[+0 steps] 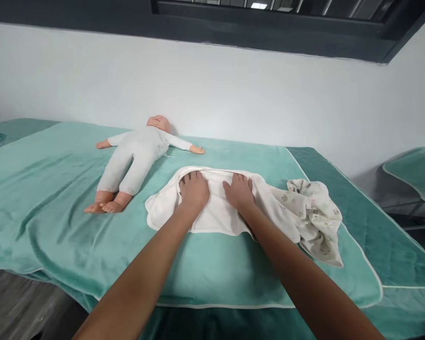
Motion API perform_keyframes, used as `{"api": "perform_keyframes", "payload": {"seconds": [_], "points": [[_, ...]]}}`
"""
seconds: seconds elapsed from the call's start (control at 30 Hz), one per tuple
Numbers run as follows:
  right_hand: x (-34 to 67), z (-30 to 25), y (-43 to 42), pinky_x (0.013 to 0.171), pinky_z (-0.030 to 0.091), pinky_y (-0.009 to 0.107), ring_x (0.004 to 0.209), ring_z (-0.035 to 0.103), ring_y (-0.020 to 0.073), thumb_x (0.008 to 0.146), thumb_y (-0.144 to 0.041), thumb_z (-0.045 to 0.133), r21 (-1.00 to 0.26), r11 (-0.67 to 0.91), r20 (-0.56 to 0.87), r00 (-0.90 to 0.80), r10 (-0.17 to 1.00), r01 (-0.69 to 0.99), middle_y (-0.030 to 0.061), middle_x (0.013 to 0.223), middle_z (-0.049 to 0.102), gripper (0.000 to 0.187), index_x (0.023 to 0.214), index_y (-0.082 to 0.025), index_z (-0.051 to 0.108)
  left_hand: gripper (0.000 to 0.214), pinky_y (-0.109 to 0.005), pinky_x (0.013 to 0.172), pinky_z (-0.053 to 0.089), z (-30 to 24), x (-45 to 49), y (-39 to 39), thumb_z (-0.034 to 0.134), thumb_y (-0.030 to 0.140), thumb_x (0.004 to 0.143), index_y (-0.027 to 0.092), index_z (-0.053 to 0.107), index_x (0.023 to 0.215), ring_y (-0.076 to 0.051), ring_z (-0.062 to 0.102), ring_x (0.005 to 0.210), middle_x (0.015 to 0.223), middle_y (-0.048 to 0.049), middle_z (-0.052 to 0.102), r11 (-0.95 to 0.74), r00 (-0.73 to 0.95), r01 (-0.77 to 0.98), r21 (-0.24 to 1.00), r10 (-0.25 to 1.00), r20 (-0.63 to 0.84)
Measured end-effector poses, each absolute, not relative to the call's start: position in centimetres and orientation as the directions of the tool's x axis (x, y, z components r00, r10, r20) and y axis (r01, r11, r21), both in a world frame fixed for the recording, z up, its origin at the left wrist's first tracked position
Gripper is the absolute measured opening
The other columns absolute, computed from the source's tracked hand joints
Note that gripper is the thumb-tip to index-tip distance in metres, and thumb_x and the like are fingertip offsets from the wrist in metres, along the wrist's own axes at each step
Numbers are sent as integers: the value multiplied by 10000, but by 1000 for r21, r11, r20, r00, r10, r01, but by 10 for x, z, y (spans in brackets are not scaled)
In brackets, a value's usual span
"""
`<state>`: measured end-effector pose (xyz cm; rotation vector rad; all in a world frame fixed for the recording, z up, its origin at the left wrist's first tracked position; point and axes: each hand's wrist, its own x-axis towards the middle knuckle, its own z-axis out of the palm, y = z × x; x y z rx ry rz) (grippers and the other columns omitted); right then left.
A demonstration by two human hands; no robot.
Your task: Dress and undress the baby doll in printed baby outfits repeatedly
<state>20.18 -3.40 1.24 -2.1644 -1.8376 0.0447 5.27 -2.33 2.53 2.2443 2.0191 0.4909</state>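
A white baby garment point(217, 215) lies spread on the bed in front of me, its pale inner side facing up. My left hand point(194, 192) rests palm down on its left part, fingertips reaching just beneath the folded far edge. On the right part lies my right hand point(240, 191), with its thumb apart from the fingers and the fingertips near the same edge. Both hands press on the cloth rather than gripping it. Joined to or touching the garment's right end is a crumpled white cloth with a small print point(320, 217); which, I cannot tell.
A baby doll point(140, 146) in a white suit lies on its back at the far left, arms spread. Beneath everything is a light green blanket point(230, 278) over a darker green bed cover point(378, 226). A white wall point(216, 89) borders the far side.
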Motion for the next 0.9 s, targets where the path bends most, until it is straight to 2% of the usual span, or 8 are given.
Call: {"api": "perform_keyframes", "payload": {"seconds": [0.17, 0.23, 0.33, 0.43, 0.6, 0.73, 0.9], "points": [[211, 17, -21, 1201, 200, 549, 1478, 260, 369, 963, -276, 398, -199, -106, 393, 179, 902, 974, 248, 1576, 349, 615, 1517, -18, 328, 518, -566, 1064, 438, 36, 59, -9, 387, 329, 981, 130, 414, 1458, -372, 408, 1399, 1528, -177, 469, -68, -28, 911, 406, 974, 224], [212, 16, -13, 1198, 222, 547, 1473, 264, 379, 929, -193, 383, -228, -85, 434, 180, 883, 970, 269, 1571, 334, 617, 1508, 12, 324, 549, -557, 1051, 459, 39, 68, 0, 386, 332, 978, 131, 376, 1488, -368, 398, 1413, 1546, -173, 450, -58, -46, 886, 461, 977, 210], [213, 17, 7, 1184, 274, 542, 1464, 284, 374, 853, -91, 365, -376, -101, 377, 252, 891, 921, 292, 1528, 361, 643, 1481, 43, 331, 595, -547, 1088, 440, 38, 80, 19, 388, 305, 970, 115, 314, 1529, -355, 376, 1440, 1568, -173, 424, -45, -62, 866, 498, 978, 197], [217, 17, 29, 1190, 284, 522, 1449, 312, 370, 861, -130, 398, -450, -137, 312, 299, 902, 883, 284, 1485, 403, 641, 1475, 40, 333, 619, -549, 1117, 414, 30, 84, 40, 385, 277, 965, 91, 285, 1547, -357, 334, 1469, 1582, -176, 404, -68, -46, 879, 472, 973, 226], [228, 10, 51, 1193, 258, 512, 1482, 267, 389, 971, -325, 397, -336, -183, 227, 268, 936, 924, 280, 1586, 285, 659, 1523, 15, 275, 639, -487, 1212, 294, 9, 80, 69, 342, 328, 998, 52, 249, 1567, -355, 296, 1496, 1608, -212, 341, -188, 97, 915, 358, 961, 257], [232, 6, 54, 1148, 315, 503, 1441, 351, 367, 1010, -407, 329, -292, -228, 160, 282, 946, 929, 270, 1558, 360, 634, 1518, -29, 301, 666, -489, 1210, 276, 1, 79, 82, 248, 421, 1021, 36, 259, 1564, -370, 330, 1481, 1596, -259, 334, -207, 155, 927, 313, 971, 182], [228, 8, 51, 1130, 334, 455, 1388, 429, 352, 1025, -418, 303, -236, -232, 138, 269, 953, 944, 268, 1491, 454, 630, 1508, -14, 329, 700, -477, 1206, 275, -1, 78, 92, 219, 449, 1024, 0, 269, 1558, -365, 329, 1482, 1593, -267, 340, -222, 199, 931, 291, 974, 107]]}}
